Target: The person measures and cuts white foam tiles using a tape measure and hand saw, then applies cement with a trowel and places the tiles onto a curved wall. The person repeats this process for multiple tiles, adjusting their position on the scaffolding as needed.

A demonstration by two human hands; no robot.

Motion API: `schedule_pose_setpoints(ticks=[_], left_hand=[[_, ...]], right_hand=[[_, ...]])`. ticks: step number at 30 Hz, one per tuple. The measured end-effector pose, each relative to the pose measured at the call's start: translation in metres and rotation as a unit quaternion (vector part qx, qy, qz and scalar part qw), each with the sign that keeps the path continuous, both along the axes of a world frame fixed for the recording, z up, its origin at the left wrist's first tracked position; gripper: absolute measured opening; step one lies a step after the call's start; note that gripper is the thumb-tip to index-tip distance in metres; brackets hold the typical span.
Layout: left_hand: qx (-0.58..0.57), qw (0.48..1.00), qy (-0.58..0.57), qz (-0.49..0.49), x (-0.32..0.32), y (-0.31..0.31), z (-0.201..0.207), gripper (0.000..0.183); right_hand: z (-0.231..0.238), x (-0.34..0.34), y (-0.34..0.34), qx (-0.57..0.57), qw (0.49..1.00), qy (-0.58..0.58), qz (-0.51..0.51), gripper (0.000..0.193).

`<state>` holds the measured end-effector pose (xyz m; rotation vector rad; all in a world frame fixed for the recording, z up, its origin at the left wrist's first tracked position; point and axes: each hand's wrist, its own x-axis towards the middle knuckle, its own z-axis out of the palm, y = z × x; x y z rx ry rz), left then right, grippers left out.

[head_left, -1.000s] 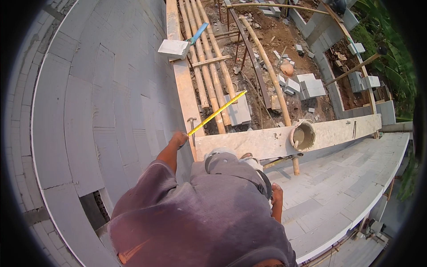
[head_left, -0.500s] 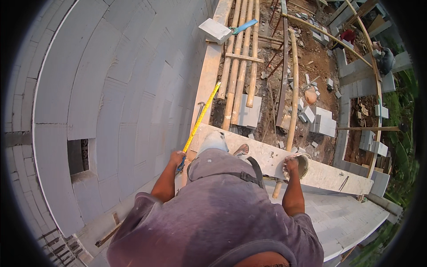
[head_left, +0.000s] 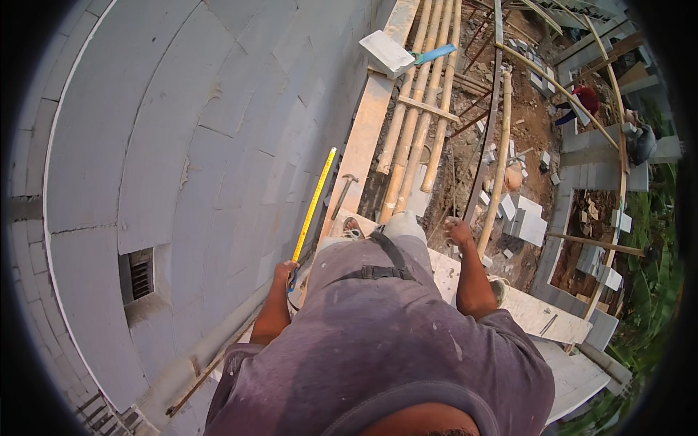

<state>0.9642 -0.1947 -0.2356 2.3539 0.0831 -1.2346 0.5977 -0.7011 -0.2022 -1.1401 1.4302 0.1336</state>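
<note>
My left hand [head_left: 286,272] is closed round the case of a tape measure [head_left: 292,279]. Its yellow blade [head_left: 315,203] sticks out stiffly ahead, between the grey block wall [head_left: 240,145] and the planks. My right hand [head_left: 458,232] hangs over the plank walkway near a bamboo pole, its fingers loosely bent and apart, with nothing visible in them. Below it, a bucket [head_left: 499,291] is mostly hidden behind my right forearm. A hammer [head_left: 345,195] lies on the plank [head_left: 363,138] by my foot.
A white block [head_left: 387,54] and a blue-bladed handsaw [head_left: 436,54] rest at the far end over several bamboo poles [head_left: 414,138]. Rubble and white blocks [head_left: 527,221] lie on the ground below right. Two people [head_left: 582,102] are farther off. The wall has a square opening [head_left: 138,275].
My right hand has left the bucket and moved forward. My left hand has shifted slightly, and the tape blade has swung off the plank toward the wall. My body and view have turned.
</note>
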Motion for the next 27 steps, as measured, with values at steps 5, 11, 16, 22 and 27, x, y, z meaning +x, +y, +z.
schedule_pose_setpoints(ticks=[5, 11, 16, 22, 27], left_hand=[[-0.052, 0.998, -0.024, -0.016, 0.061, -0.073, 0.024, 0.023], [-0.061, 0.996, 0.016, 0.055, 0.149, -0.176, 0.003, 0.024], [-0.014, 0.999, 0.015, 0.039, 0.224, -0.265, -0.037, 0.025], [-0.029, 0.997, 0.056, 0.04, 0.314, -0.417, -0.03, 0.023], [-0.126, 0.989, 0.074, 0.01, 0.378, -0.572, -0.004, 0.026]], right_hand=[[-0.017, 0.041, 0.021, 0.102, 0.992, 0.068, 0.042, 0.028], [-0.07, 0.079, -0.053, 0.085, 0.987, 0.086, 0.106, 0.027], [-0.124, 0.145, -0.164, 0.1, 0.991, 0.036, -0.082, 0.019], [-0.131, 0.304, -0.299, 0.05, 0.992, 0.017, -0.117, 0.021], [-0.086, 0.442, -0.423, -0.012, 0.992, -0.124, 0.01, 0.038]])
